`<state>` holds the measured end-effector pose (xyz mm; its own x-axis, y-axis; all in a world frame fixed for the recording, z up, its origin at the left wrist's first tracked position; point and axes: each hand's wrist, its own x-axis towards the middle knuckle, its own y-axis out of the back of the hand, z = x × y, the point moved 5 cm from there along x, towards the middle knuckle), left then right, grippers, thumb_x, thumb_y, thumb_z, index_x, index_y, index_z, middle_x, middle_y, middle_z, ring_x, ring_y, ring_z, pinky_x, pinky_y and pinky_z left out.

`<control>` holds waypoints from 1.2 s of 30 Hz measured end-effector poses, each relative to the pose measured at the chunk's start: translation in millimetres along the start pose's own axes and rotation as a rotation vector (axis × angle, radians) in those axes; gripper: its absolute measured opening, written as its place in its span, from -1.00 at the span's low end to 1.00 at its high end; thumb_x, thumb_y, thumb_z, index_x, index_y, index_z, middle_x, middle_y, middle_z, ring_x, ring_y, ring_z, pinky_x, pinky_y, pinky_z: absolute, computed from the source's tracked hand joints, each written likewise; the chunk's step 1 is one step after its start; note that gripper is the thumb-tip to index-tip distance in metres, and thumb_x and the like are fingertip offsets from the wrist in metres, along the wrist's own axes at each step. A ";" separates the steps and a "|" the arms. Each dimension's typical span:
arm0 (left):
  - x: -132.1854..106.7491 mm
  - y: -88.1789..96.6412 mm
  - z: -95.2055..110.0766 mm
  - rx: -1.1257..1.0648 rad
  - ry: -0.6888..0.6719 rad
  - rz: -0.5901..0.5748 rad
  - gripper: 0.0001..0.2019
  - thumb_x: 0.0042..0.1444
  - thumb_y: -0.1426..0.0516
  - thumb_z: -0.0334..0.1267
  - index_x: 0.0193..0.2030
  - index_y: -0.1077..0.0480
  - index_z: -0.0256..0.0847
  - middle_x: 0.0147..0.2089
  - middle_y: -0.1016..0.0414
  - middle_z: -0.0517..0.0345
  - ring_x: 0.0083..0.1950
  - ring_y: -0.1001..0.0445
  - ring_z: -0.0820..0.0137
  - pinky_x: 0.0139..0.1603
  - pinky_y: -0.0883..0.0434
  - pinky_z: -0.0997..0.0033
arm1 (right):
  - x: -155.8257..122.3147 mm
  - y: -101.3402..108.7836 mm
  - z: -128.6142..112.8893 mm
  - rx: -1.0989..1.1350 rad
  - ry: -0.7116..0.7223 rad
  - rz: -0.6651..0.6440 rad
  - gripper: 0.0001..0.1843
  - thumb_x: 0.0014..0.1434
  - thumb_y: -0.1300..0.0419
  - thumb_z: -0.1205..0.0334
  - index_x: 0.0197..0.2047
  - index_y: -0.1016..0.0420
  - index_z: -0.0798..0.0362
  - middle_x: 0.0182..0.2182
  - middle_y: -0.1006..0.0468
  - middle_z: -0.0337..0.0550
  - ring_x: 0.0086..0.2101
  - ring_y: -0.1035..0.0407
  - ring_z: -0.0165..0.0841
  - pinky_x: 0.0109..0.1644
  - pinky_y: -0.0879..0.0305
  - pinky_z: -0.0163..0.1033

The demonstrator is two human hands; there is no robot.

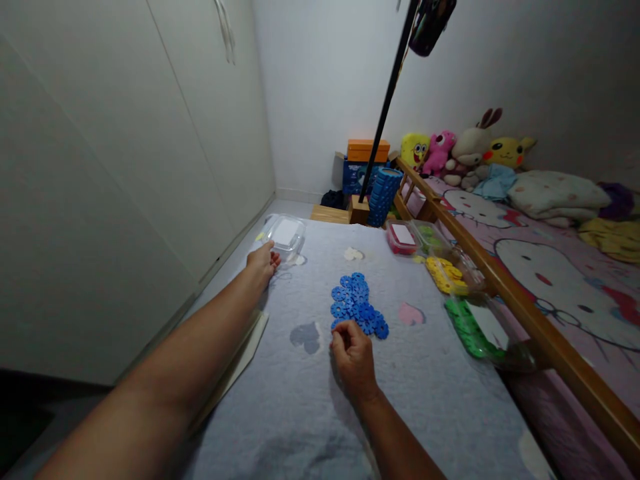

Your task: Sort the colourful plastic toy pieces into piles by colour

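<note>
A pile of blue notched plastic discs (353, 298) lies in the middle of the cloth-covered table. At its near edge is my right hand (354, 353), fingers curled and pressed together. One disc shows just behind the index finger; whatever lies between the fingertips is hidden. My left hand (263, 265) reaches far forward on the left, closed at the near corner of a clear plastic container (291, 235) with a white label on top.
Along the right side stand clear boxes with red pieces (401, 239), light green pieces (429, 235), yellow pieces (447, 275) and green pieces (470, 328). A wooden bed rail (480, 267) runs beside them. A pale flat board (245, 357) lies under my left forearm. Beyond the table rises a black pole (390, 93).
</note>
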<state>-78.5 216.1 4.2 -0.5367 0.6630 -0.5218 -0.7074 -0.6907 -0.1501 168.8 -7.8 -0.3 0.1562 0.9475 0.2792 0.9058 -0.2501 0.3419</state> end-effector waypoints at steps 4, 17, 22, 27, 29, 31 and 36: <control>4.5 -12.6 -0.6 -0.007 0.024 -0.009 -0.86 0.08 -0.20 -0.38 -0.43 -0.30 -0.28 -0.54 -0.31 0.24 -0.56 -0.36 0.52 -0.54 -0.39 0.57 | -0.8 -0.2 -2.1 -0.055 0.051 0.006 -0.86 0.22 -0.08 0.30 -0.37 -0.42 0.03 -0.46 -0.41 -0.25 -0.41 -0.32 -0.37 -0.30 -0.16 -0.28; 34.1 -41.9 19.2 -0.070 -0.044 0.032 -0.94 -0.01 -0.16 -0.44 -0.41 -0.33 -0.30 -0.58 -0.29 0.27 -0.60 -0.32 0.53 -0.63 -0.34 0.62 | -1.3 0.3 -8.5 -0.104 0.091 0.000 -0.84 0.22 -0.04 0.35 -0.39 -0.37 0.03 -0.48 -0.37 -0.28 -0.44 -0.29 -0.41 -0.33 -0.13 -0.31; 42.4 -50.1 25.8 -0.089 -0.066 0.044 -0.87 0.07 -0.16 -0.45 -0.45 -0.29 -0.29 -0.56 -0.29 0.26 -0.57 -0.35 0.54 -0.58 -0.36 0.64 | -1.7 0.6 -10.4 -0.105 0.091 -0.001 -0.82 0.23 -0.05 0.35 -0.41 -0.36 0.03 -0.49 -0.35 -0.28 -0.44 -0.28 -0.41 -0.33 -0.13 -0.31; 46.2 -56.8 28.1 -0.094 -0.084 0.043 -0.79 0.15 -0.16 -0.42 -0.48 -0.27 -0.28 -0.55 -0.31 0.25 -0.55 -0.36 0.55 -0.54 -0.37 0.63 | -2.4 -0.1 -11.3 -0.116 0.103 -0.006 -0.84 0.21 -0.06 0.36 -0.41 -0.35 0.03 -0.49 -0.35 -0.28 -0.44 -0.28 -0.41 -0.33 -0.13 -0.31; 46.7 -59.2 28.0 -0.096 -0.085 0.042 -0.77 0.17 -0.17 -0.39 -0.48 -0.26 -0.28 -0.54 -0.31 0.25 -0.54 -0.37 0.54 -0.55 -0.37 0.62 | -2.9 0.2 -11.5 -0.127 0.110 -0.002 -0.84 0.21 -0.06 0.37 -0.41 -0.35 0.03 -0.48 -0.36 -0.28 -0.44 -0.29 -0.41 -0.33 -0.13 -0.31; 46.9 -60.5 27.4 -0.099 -0.085 0.042 -0.76 0.19 -0.18 -0.37 -0.48 -0.26 -0.27 -0.54 -0.30 0.26 -0.54 -0.37 0.54 -0.55 -0.37 0.62 | -3.2 0.9 -11.7 -0.131 0.114 0.003 -0.84 0.21 -0.05 0.38 -0.40 -0.35 0.03 -0.48 -0.36 -0.28 -0.44 -0.29 -0.41 -0.33 -0.13 -0.31; 44.2 -54.8 23.9 -0.110 -0.084 0.044 -0.75 0.18 -0.23 -0.31 -0.43 -0.25 -0.25 -0.51 -0.27 0.29 -0.55 -0.35 0.57 -0.53 -0.37 0.64 | -4.2 2.0 -12.2 -0.124 0.125 0.008 -0.83 0.20 -0.05 0.39 -0.40 -0.37 0.03 -0.49 -0.37 -0.28 -0.45 -0.29 -0.41 -0.34 -0.13 -0.31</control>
<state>-74.5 290.1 9.4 -0.6058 0.6500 -0.4588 -0.6299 -0.7441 -0.2224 165.1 -14.7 10.1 0.1062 0.9150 0.3892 0.8478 -0.2878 0.4454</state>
